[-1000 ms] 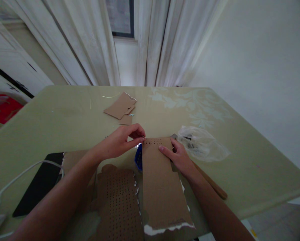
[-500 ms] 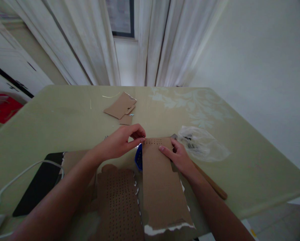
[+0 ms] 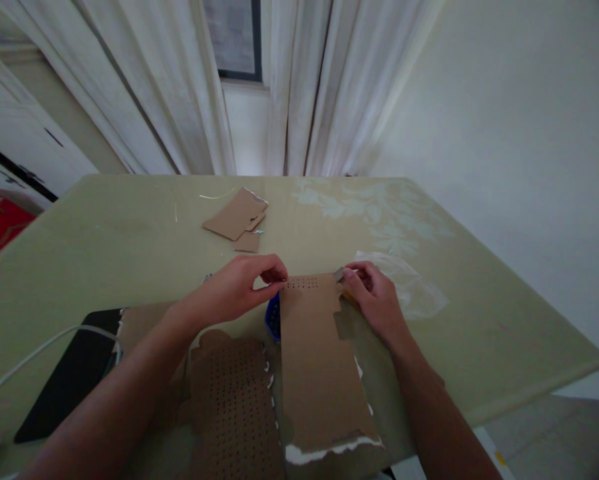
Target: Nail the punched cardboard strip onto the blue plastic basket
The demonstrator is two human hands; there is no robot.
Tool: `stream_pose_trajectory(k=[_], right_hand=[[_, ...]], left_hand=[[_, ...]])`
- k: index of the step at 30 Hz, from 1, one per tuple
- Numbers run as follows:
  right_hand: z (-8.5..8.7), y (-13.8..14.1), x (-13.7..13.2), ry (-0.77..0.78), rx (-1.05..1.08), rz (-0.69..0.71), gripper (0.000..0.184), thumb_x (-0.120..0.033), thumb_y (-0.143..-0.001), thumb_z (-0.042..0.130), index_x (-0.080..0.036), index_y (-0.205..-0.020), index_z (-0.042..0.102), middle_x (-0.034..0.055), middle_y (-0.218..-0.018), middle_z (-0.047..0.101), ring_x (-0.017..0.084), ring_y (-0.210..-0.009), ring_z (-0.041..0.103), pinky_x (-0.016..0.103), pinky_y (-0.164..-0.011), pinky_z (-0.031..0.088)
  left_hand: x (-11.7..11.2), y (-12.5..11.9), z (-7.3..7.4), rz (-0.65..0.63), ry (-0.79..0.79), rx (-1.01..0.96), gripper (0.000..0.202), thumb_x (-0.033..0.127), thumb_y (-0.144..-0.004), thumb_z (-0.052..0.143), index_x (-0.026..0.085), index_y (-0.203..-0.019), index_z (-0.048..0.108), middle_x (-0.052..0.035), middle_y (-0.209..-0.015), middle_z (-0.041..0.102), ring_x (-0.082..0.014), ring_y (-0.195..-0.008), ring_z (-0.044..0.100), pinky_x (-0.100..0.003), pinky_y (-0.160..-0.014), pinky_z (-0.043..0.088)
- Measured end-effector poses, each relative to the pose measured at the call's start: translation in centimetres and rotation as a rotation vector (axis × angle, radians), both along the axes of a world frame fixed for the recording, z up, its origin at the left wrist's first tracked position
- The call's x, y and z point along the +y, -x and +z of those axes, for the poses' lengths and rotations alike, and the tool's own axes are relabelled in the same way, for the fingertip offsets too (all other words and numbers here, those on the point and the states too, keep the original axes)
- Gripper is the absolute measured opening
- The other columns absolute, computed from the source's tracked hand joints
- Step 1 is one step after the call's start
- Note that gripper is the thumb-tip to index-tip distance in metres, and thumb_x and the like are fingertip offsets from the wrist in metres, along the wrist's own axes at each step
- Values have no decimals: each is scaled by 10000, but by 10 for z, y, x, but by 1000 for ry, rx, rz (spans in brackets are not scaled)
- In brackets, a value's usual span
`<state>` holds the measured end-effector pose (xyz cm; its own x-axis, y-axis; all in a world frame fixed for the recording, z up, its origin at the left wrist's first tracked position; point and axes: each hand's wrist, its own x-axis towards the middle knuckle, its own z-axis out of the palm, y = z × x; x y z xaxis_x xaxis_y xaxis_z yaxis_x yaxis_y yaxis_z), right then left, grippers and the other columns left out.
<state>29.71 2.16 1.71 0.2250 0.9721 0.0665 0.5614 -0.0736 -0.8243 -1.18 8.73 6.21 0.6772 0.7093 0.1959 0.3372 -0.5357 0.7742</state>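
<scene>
A long brown cardboard piece point(image 3: 314, 360) with a torn white lower edge lies before me, with rows of small holes across its far end. My left hand point(image 3: 244, 283) is at its far left corner, thumb and forefinger pinching a tiny thin nail, mostly hidden by the fingertips. At the far right corner my right hand point(image 3: 372, 293) is closed around a hammer point(image 3: 339, 274) near its grey metal head. My forearm covers most of its wooden handle. A blue holder point(image 3: 273, 317) with small dark items shows partly from under the cardboard's left edge.
A second cardboard piece point(image 3: 234, 400) full of punched holes lies to the left. Farther left are a black flat case point(image 3: 69, 377) and a white cable point(image 3: 34, 353). Cardboard scraps point(image 3: 237, 217) lie at the back, a clear plastic bag point(image 3: 414, 287) behind my right hand.
My right hand has let go of the cardboard's right edge and moved onto the hammer near its head. The left hand keeps its pinch at the far left corner.
</scene>
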Motion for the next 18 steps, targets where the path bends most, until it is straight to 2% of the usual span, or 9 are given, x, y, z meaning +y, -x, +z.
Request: stream_pose_trajectory(k=[4, 7, 10, 13, 18], right_hand=[[13, -21, -8, 40, -199, -3, 336, -556, -927, 736, -225, -875, 733, 50, -785, 708, 249, -768, 633, 357, -723, 426], [14, -29, -13, 182, -378, 86, 301, -518, -931, 776, -222, -951, 730, 72, -928, 766, 259, -841, 664, 346, -737, 416], [8, -29, -12, 322, -500, 191, 255, -421, -932, 811, -215, -1043, 711, 84, -1042, 793, 256, -904, 694, 327, -754, 421], [2, -26, -7, 351, -521, 228, 182, -302, -923, 806, -210, -1046, 710, 69, -998, 794, 246, -897, 699, 310, -735, 393], [-2, -21, -1, 355, -607, 276, 96, -220, -930, 736, -178, -1012, 712, 92, -946, 778, 252, -870, 685, 315, -713, 342]], left_hand=[[-1, -1, 1, 37, 1, 25, 137, 318, -1009, 686, 211, -977, 764, -16, -903, 807, -162, -815, 748, -256, -734, 557], [-4, 0, 1, 75, -3, 48, 151, 343, -1007, 699, 212, -982, 770, -6, -854, 791, -151, -756, 723, -241, -679, 523], [-6, 1, -3, 127, -20, 88, 177, 370, -1013, 694, 212, -990, 771, 28, -709, 713, -131, -622, 632, -231, -593, 448], [-8, 1, -9, 167, -27, 107, 203, 389, -1019, 683, 209, -1003, 774, 40, -653, 667, -126, -581, 582, -230, -564, 408], [-13, -4, -22, 228, -43, 2, 198, 385, -1002, 693, 204, -1004, 775, 19, -716, 716, -130, -631, 629, -225, -591, 452]])
